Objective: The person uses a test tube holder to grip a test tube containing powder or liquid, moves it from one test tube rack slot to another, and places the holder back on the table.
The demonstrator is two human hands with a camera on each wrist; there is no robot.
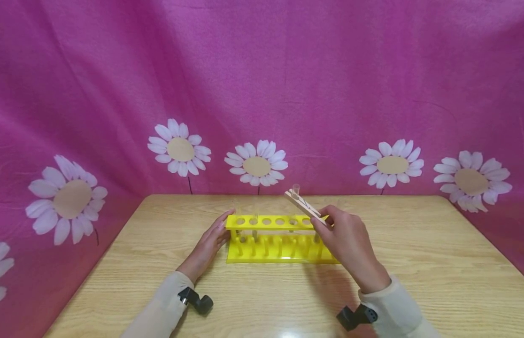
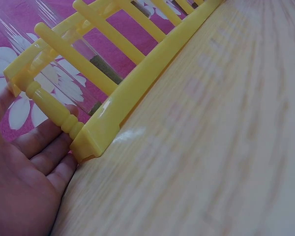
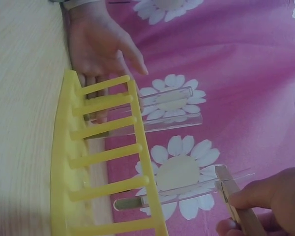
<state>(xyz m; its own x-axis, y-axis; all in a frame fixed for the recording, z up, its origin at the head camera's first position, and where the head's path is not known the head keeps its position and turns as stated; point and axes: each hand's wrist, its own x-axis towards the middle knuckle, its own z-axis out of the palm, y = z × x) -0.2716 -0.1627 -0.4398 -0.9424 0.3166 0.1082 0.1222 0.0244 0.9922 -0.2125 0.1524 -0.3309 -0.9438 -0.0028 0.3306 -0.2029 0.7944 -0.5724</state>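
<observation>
The left forearm in a pale beige sleeve point(image 1: 158, 307) slants inward from the lower edge of the head view. The bare left hand point(image 1: 208, 245) stands on edge, palm turned inward, thumb raised apart from the loosely extended fingers point(image 2: 45, 137). The right forearm in a matching beige sleeve point(image 1: 399, 307) reaches inward too; the bare right hand point(image 1: 348, 237) bends at the knuckles, thumb and curled fingers pinching.

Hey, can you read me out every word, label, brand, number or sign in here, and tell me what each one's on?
"G": white, on the pink cloth, top right of the right wrist view; the letter beside it is unclear.
Unreadable: another white mark farther down that edge, cut off.
None that I can read: yellow rack, test tubes, wooden clamp.
</observation>
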